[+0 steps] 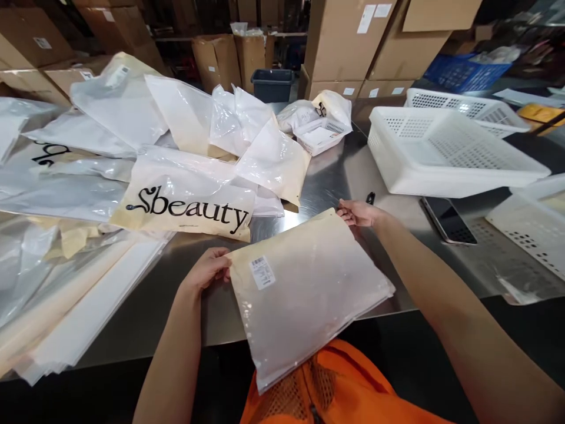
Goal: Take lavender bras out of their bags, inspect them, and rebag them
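A pale plastic bag [309, 294] with a barcode label [263, 272] near its left corner lies tilted at the table's front edge, its lower end against an orange vest. My left hand [210, 268] pinches the bag's upper left corner. At the upper right corner, my right hand [356, 213] is closed on the bag's edge. Just beyond the bag rests another plastic bag [194, 188] printed "Sbeauty" in black, part of a heap of similar bags [119, 112] on the left.
White perforated baskets [441, 153] stand on the right of the steel table [329, 179], with a phone [448, 219] in front. A small white basket [321, 136] sits behind. Flat plastic bags [101, 306] are stacked at front left. Cardboard boxes [344, 41] line the back.
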The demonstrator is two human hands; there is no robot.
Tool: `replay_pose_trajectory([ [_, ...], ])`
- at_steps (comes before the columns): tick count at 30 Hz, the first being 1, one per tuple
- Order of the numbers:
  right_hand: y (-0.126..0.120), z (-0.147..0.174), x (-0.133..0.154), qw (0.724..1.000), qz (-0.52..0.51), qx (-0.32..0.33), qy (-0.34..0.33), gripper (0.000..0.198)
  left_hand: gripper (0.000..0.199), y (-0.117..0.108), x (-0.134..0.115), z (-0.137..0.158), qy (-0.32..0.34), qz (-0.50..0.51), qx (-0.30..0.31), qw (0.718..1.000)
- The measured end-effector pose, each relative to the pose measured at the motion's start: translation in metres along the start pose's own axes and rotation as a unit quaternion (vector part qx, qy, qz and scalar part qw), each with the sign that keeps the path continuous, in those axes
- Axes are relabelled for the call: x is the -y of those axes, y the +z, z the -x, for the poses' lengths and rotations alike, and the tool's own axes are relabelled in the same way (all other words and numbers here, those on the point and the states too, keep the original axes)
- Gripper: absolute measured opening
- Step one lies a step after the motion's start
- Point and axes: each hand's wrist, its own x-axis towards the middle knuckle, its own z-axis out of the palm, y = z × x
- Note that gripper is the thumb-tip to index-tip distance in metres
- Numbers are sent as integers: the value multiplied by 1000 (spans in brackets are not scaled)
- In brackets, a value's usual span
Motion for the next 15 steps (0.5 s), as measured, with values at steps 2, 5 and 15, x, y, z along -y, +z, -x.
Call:
replay_pose_trajectory([
  [2,0,0,5,1000,-4,6,30,37,30,-6,-2,0,0,17,-10,1000],
  [5,4,4,6,1000,-12,-7,28,44,43,-5,-4,-2,7,30,-10,999],
  [15,26,21,-18,992,51,-56,-99,47,65,-8,5,-7,56,51,2,997],
])
